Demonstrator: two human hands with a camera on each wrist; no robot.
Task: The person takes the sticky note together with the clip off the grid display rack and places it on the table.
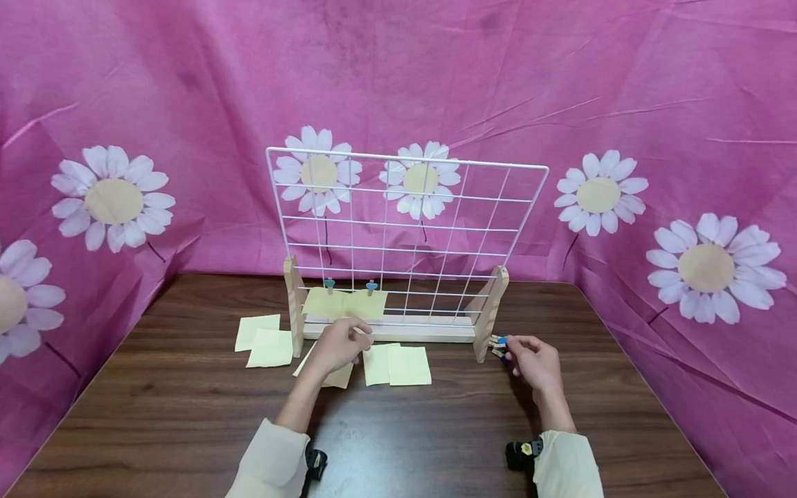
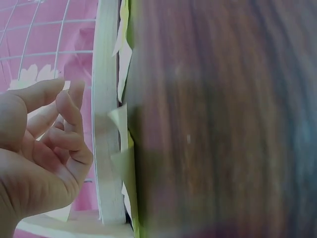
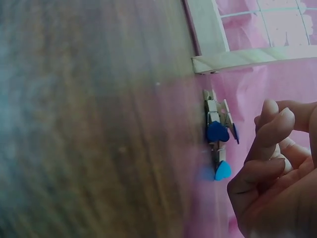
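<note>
In the head view my left hand [image 1: 339,349] hovers with loosely curled fingers over yellow sticky notes [image 1: 409,365] in front of a white wire grid rack [image 1: 429,221]. The left wrist view finds nothing between its thumb and fingers. Two notes [image 1: 364,304] hang low on the grid under heart-topped clothespins [image 1: 371,286]. To the right of the rack, my right hand [image 1: 537,363] is beside several small wooden clothespins with blue hearts [image 3: 218,131]. Its fingers bend loosely, apart from the clothespins in the right wrist view, with nothing visible between them.
Wooden side feet [image 1: 490,315] and a pale base bar [image 1: 423,332] support the grid on a brown wooden table [image 1: 405,443]. More sticky notes [image 1: 270,348] lie left of the rack. A pink flowered cloth [image 1: 473,62] hangs behind the table.
</note>
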